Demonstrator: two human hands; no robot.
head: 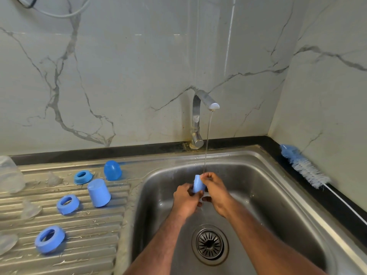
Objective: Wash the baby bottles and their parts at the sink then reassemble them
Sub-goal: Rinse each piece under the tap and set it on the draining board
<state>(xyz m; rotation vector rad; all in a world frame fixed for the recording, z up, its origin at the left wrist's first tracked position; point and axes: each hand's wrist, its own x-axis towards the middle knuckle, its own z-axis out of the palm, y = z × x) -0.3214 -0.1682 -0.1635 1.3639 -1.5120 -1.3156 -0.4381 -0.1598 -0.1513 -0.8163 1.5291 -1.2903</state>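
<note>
Over the steel sink, my left hand and my right hand both grip a blue bottle cap under a thin stream of water from the tap. On the wet drainboard to the left lie three blue collar rings, a tall blue cap upside down and a rounded blue cap. Clear teats stand among them. A clear bottle stands at the far left.
A blue and white bottle brush lies on the black counter edge right of the sink, against the marble wall. The drain strainer sits in the basin below my hands. A grey hose hangs at the top left.
</note>
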